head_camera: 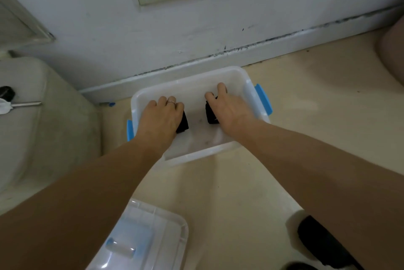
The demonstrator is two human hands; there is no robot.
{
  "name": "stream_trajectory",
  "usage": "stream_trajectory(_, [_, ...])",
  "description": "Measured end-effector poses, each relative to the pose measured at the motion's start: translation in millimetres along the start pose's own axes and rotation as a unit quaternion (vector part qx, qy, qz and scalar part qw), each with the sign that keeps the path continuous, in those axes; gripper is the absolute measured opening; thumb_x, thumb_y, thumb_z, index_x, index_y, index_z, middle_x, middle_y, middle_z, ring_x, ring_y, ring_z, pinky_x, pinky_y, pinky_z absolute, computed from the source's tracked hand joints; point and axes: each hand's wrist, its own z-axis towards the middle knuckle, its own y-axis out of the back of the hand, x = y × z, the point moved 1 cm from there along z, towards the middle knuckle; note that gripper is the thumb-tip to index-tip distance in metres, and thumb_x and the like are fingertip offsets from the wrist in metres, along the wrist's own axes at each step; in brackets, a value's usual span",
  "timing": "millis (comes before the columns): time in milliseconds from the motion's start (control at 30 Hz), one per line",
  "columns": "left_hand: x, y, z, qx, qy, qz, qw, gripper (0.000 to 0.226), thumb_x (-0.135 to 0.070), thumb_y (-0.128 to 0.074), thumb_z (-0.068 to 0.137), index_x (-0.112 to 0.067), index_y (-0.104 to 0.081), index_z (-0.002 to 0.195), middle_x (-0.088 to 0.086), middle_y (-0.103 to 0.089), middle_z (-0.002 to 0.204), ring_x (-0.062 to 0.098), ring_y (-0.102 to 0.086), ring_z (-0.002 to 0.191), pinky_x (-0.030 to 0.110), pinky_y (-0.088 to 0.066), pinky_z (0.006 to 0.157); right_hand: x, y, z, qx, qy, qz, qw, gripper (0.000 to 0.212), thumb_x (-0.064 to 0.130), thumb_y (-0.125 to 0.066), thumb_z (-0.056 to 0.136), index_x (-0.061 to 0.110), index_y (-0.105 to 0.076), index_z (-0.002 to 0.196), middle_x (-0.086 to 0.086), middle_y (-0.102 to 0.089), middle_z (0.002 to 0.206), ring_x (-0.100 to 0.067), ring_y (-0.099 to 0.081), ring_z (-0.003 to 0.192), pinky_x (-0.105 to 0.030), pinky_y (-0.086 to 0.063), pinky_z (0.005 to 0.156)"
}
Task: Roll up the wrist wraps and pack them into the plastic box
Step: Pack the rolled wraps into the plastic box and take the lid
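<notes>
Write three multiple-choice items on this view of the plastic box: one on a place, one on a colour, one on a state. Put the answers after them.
1. Where does the lid lie?
A. on the box
B. on the floor, nearer the camera than the box
C. leaning on the wall

2. What colour are the latches of the plastic box?
A. red
B. green
C. blue

3. What are the hands doing?
A. each holds a black rolled wrap inside the box
B. both rest flat on the floor
C. both hold the lid

Answers: 1 B, it lies on the floor, apart from the open box. 2 C, a blue latch shows at each end. 3 A, the left hand covers one black roll and the right hand the other roll.
</notes>
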Motion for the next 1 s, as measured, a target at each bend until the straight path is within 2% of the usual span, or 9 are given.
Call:
stream_trajectory(67, [0, 3, -2, 0.006, 0.006, -0.019, 1.000, 0.046, -0.037, -0.068, 0.089, -0.015, -0.044, 0.121, 0.006, -0.053, 0.119, 0.023, -0.053, 0.102, 0.031, -0.035, 0.077, -2, 4, -1, 0.013, -0.006, 0.044, 0.999, 0.062, -0.003, -0.064, 0.087, 0.009, -0.034, 0.140, -0.021, -0.031, 0.141, -0.024, -0.048, 0.062, -0.032, -0.039, 0.064])
stream_trajectory(233, [-14, 43, -4, -0.055, 0.027, -0.165, 0.984, 0.043, -0.034, -0.069, 0.089, -0.007, -0.050, 0.118, 0.015, -0.055, 0.110, 0.033, -0.056, 0.096, 0.037, -0.033, 0.069, -14, 31, -33, -0.053, -0.027, 0.212, 0.975, 0.059, 0.002, -0.062, 0.091, 0.013, -0.039, 0.145, -0.016, -0.038, 0.140, -0.035, -0.057, 0.089, -0.041, -0.047, 0.071])
stream_trajectory(367, [-73, 102, -31, -0.191, -0.041, -0.350, 0.916, 0.026, -0.022, -0.068, 0.087, -0.006, -0.057, 0.105, 0.013, -0.058, 0.095, 0.033, -0.057, 0.079, 0.041, -0.043, 0.060, -77, 38, -90, -0.266, -0.127, 0.346, 0.891, 0.040, 0.003, -0.056, 0.088, 0.013, -0.057, 0.127, -0.008, -0.057, 0.125, -0.023, -0.060, 0.088, -0.041, -0.052, 0.078])
stream_trajectory(433, [-116, 121, -55, -0.201, -0.103, -0.402, 0.887, 0.024, -0.023, -0.069, 0.086, -0.009, -0.059, 0.104, 0.009, -0.060, 0.098, 0.030, -0.059, 0.082, 0.039, -0.046, 0.063, -123, 26, -122, -0.279, -0.234, 0.400, 0.841, 0.038, 0.002, -0.054, 0.086, 0.013, -0.060, 0.121, -0.007, -0.061, 0.120, -0.017, -0.057, 0.090, -0.037, -0.050, 0.083])
stream_trajectory(533, [-188, 128, -82, -0.077, -0.228, -0.408, 0.881, 0.036, -0.036, -0.062, 0.094, -0.015, -0.056, 0.122, 0.003, -0.057, 0.115, 0.025, -0.057, 0.100, 0.038, -0.046, 0.080, -180, -12, -174, -0.097, -0.361, 0.377, 0.847, 0.046, 0.002, -0.054, 0.089, 0.013, -0.054, 0.134, -0.014, -0.057, 0.131, -0.025, -0.056, 0.104, -0.032, -0.044, 0.084])
stream_trajectory(633, [-248, 115, -91, 0.061, -0.293, -0.356, 0.886, 0.050, -0.046, -0.062, 0.094, -0.018, -0.046, 0.132, 0.004, -0.051, 0.126, 0.025, -0.051, 0.112, 0.036, -0.040, 0.083, -204, -54, -220, 0.083, -0.402, 0.348, 0.843, 0.059, 0.009, -0.054, 0.092, 0.014, -0.041, 0.150, -0.019, -0.052, 0.137, -0.037, -0.056, 0.119, -0.043, -0.050, 0.095])
stream_trajectory(833, [-309, 103, -89, 0.150, -0.321, -0.304, 0.884, 0.090, -0.053, -0.073, 0.084, -0.017, -0.025, 0.151, 0.012, -0.049, 0.137, 0.031, -0.049, 0.121, 0.041, -0.044, 0.095, -230, -88, -272, 0.167, -0.414, 0.355, 0.821, 0.075, 0.019, -0.061, 0.090, 0.022, -0.029, 0.158, -0.016, -0.044, 0.144, -0.038, -0.048, 0.127, -0.043, -0.047, 0.100])
stream_trajectory(900, [-316, 105, -89, 0.139, -0.334, -0.248, 0.899, 0.090, -0.047, -0.076, 0.084, -0.015, -0.024, 0.150, 0.014, -0.046, 0.140, 0.031, -0.047, 0.123, 0.039, -0.040, 0.097, -235, -89, -276, 0.194, -0.390, 0.430, 0.791, 0.084, 0.014, -0.065, 0.088, 0.022, -0.023, 0.161, -0.013, -0.047, 0.132, -0.032, -0.053, 0.113, -0.036, -0.049, 0.087])
stream_trajectory(1000, [-319, 98, -89, 0.127, -0.343, -0.204, 0.908, 0.084, -0.037, -0.073, 0.089, -0.015, -0.021, 0.151, 0.014, -0.048, 0.139, 0.031, -0.047, 0.122, 0.037, -0.038, 0.097, -236, -91, -275, 0.242, -0.363, 0.452, 0.778, 0.099, 0.017, -0.075, 0.082, 0.023, -0.018, 0.162, -0.013, -0.046, 0.137, -0.032, -0.055, 0.113, -0.040, -0.054, 0.090])
